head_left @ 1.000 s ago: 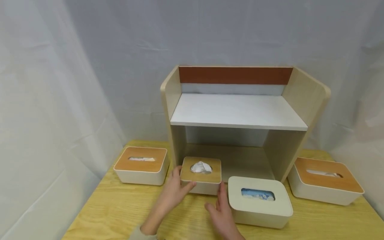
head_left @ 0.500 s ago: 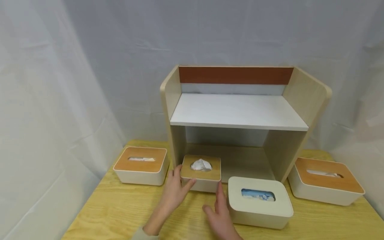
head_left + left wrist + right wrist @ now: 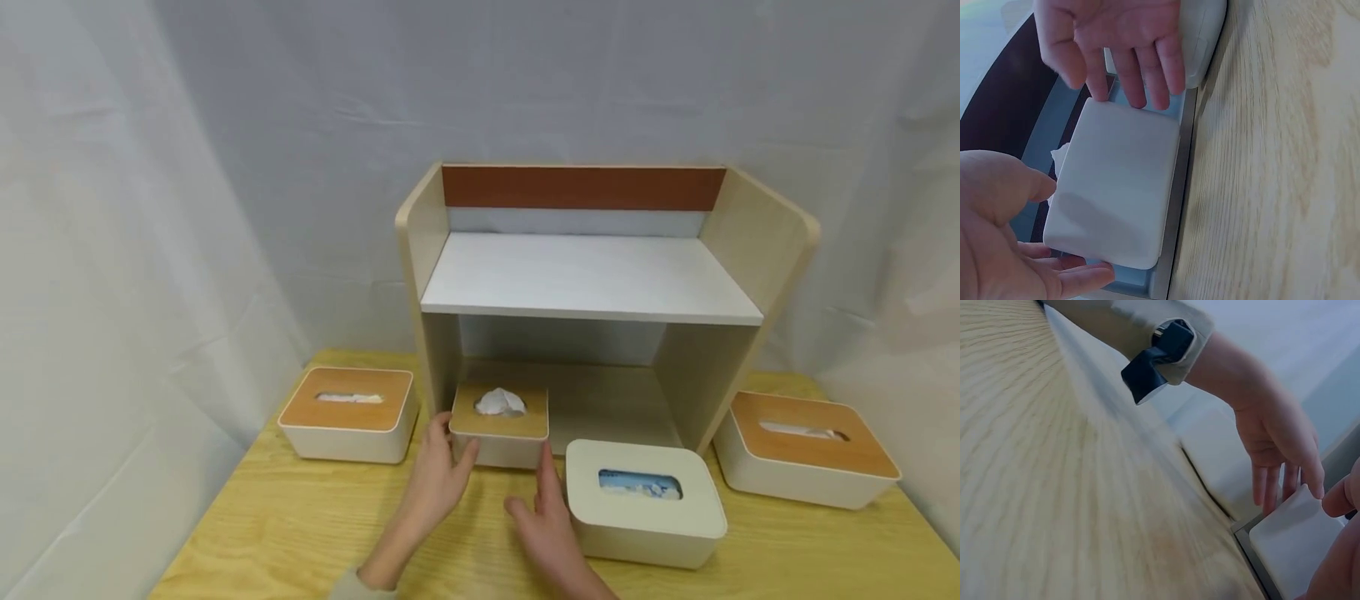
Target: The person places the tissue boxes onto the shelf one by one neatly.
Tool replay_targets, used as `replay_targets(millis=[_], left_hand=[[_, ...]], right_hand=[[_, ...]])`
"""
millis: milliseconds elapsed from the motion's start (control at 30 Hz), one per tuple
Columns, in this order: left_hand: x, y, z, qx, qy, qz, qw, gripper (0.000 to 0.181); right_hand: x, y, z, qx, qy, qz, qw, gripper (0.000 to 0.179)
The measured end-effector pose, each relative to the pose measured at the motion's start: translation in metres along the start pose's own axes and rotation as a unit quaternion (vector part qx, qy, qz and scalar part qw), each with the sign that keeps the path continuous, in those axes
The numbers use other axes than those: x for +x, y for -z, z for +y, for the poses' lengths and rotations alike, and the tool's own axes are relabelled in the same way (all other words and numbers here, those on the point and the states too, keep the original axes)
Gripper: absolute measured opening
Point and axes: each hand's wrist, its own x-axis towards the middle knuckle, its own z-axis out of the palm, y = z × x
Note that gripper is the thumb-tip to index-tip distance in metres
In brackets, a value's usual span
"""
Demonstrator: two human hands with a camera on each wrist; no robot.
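Observation:
A small tissue box [image 3: 504,450] with a light wooden lid and white tissue poking out sits at the lower left opening of the shelf unit [image 3: 592,279]. My left hand [image 3: 437,473] lies along its left side, fingers extended, thumb near the front left corner. At the front right corner, the fingers of my right hand [image 3: 547,527] reach out straight. The left wrist view has the box's pale front [image 3: 1116,184] between both hands, the left hand [image 3: 1004,231] below and the right hand [image 3: 1119,44] above. In the right wrist view, the right hand [image 3: 1341,537] is mostly cut off.
A cream tissue box [image 3: 645,500] with a blue pack inside stands close right of my right hand. Orange-wood-lidded tissue boxes stand left [image 3: 348,412] and right [image 3: 806,450] of the unit. All three rest on the wooden table [image 3: 300,533]; pale curtains [image 3: 135,275] surround it.
The small tissue box has slid a little further back into the lower opening, and both hands have moved forward with it. The view has shifted slightly; the other boxes stay put.

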Motion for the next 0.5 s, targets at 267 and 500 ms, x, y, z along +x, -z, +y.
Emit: replay_targets(millis=[267,500], left_hand=[[0.002,-0.003,-0.004,-0.036,0.004,-0.013,0.9993,0.06],[0.002,-0.001,-0.006,-0.028,-0.005,-0.027,0.9992,0.067]], right_hand=[[0.012,-0.006,-0.003,-0.003,0.002,0.031,0.9995,0.096],[0.024,-0.01,-0.006,-0.003,0.001,0.049,0.9988,0.095]])
